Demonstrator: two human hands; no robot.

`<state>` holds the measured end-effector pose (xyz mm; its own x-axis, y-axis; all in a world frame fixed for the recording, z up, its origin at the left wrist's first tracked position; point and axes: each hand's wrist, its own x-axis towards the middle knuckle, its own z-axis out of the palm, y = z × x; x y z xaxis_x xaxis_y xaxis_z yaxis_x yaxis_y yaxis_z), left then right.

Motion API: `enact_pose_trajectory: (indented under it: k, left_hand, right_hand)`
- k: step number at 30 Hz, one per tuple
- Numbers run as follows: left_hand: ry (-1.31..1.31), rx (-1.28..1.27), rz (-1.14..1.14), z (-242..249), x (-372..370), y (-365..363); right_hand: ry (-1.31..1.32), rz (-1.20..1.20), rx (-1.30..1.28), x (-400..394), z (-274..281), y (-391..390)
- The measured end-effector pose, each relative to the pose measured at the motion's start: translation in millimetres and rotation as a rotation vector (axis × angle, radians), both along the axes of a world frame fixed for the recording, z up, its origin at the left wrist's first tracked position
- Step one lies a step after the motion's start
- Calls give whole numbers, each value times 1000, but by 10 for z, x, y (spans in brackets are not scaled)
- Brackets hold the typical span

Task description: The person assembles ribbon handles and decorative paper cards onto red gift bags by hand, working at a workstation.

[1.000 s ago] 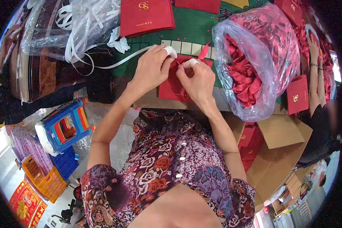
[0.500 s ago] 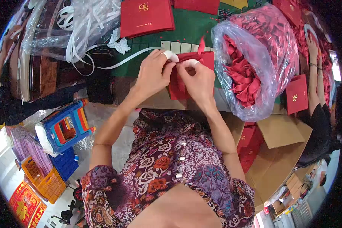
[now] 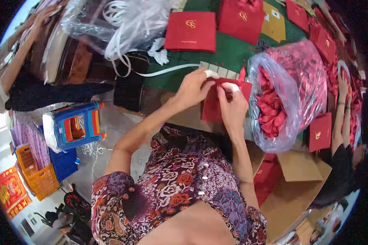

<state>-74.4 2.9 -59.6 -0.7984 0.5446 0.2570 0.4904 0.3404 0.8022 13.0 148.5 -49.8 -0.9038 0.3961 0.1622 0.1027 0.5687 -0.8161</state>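
A small red paper bag (image 3: 212, 107) is at the near edge of the table, with both hands at its top edge. My left hand (image 3: 193, 89) is closed in a pinch on the edge, white tape round one finger. My right hand (image 3: 234, 104), also with a taped finger, pinches the same edge close beside it. What lies between the fingertips is too small to make out. A short red ribbon end (image 3: 242, 74) sticks up behind the bag. From the left, a white ribbon (image 3: 167, 71) runs up to behind my left hand.
A clear plastic bag of red ribbons (image 3: 274, 104) stands at the right. More white ribbon (image 3: 139, 20) lies at the back left, beside a crumpled tissue (image 3: 158, 52). Red printed bags (image 3: 190, 32) lie behind. Below the table is an open cardboard box (image 3: 300, 165). Another person's arms (image 3: 340, 106) are far right.
My view has turned, so the table and hands appear lower and further right. Both hands stay pinched at the bag's top edge, with small finger movements.
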Motion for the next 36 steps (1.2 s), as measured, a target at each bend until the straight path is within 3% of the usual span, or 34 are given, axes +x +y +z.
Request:
enact_pose_trajectory:
  k: [3,5,9,11,13,15,17,18,19,21,22,25,26,29,33,36]
  left_hand:
    - [83,111,131,149,12,-184]
    - [317,-29,265,254,-5,-442]
    - [562,-115,651,469,-6,-1030]
    - [550,-11,878,602,-18,-1206]
    - [616,-108,961,711,-110,-1374]
    - [601,-153,979,632,-268,-1558]
    - [691,-381,922,447,-414,-1719]
    - [239,-126,948,595,-358,-1605]
    - [243,-121,947,598,-375,-1612]
    - [-10,32,937,551,-437,-1673]
    - [152,-14,921,474,-472,-1726]
    - [231,-120,941,503,-411,-1782]
    - [213,4,862,571,-382,-1786]
    - [119,128,776,668,-406,-1911]
    - [89,32,782,1170,-372,-1817]
    - [73,153,726,1221,-490,-1905]
  right_hand:
    - [154,-1,71,72,112,41]
    - [240,80,149,128,147,73]
    - [162,104,-1,199,219,-68]
    - [174,122,-38,183,208,-141]
    - [146,167,-45,181,195,-205]
    - [203,185,-4,150,221,-262]
    - [285,241,103,128,214,-295]
    - [142,218,-68,161,224,-339]
    - [147,217,-65,149,217,-355]
    - [190,254,-35,117,203,-376]
    - [211,262,33,99,225,-394]
    - [149,286,-37,12,259,-462]
    - [208,327,66,-24,295,-474]
    - [249,412,8,-219,344,-534]
    - [300,471,29,-526,483,-678]
    - [346,522,9,-782,473,-814]
